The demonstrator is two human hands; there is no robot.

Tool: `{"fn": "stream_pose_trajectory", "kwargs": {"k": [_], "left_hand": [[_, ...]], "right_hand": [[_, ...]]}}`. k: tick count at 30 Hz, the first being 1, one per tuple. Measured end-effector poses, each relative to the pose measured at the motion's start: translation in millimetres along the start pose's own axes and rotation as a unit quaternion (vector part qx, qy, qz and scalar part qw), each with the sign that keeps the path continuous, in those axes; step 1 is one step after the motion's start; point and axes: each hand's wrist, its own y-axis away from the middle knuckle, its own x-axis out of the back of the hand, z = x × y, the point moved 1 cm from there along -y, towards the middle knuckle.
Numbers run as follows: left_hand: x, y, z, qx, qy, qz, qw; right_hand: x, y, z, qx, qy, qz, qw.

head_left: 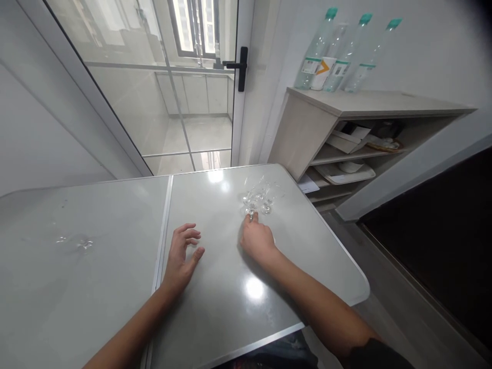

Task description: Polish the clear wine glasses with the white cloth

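A small heap of clear, see-through pieces (261,197), shiny and perhaps plastic, lies on the right half of the pale table (215,312). At the near edge of this heap is my right hand (259,238), its thumb and a finger closed on one clear piece (251,211). The exact kind of these pieces is too hard to make out. My left hand (184,256) hovers over the table near the metal seam, fingers apart and curved, with nothing in it. Farther left, a few similar clear pieces (84,243) rest on the other half.
A metal seam strip (164,225) divides the tabletop. Behind stands a glass door (196,128) with a black handle (242,66). Right of the table is a wooden shelf unit (307,120) bearing several clear bottles (341,66), with trays (351,173) and boxes inside.
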Motion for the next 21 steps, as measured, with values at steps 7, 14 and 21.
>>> {"fn": "stream_pose_trajectory", "kwargs": {"k": [7, 14, 21], "left_hand": [[2.5, 2.1, -4.6, 0.007, -0.028, -0.011, 1.000], [1.6, -0.5, -7.5, -0.003, -0.042, 0.005, 0.999], [22.8, -10.7, 18.6, -0.100, -0.182, 0.143, 0.968]], "right_hand": [[1.7, 1.4, 0.0, -0.018, -0.001, -0.005, 1.000], [3.0, -0.4, 1.3, -0.007, -0.003, -0.010, 1.000], [9.6, 18.4, 1.8, 0.011, -0.008, 0.033, 0.999]]}}
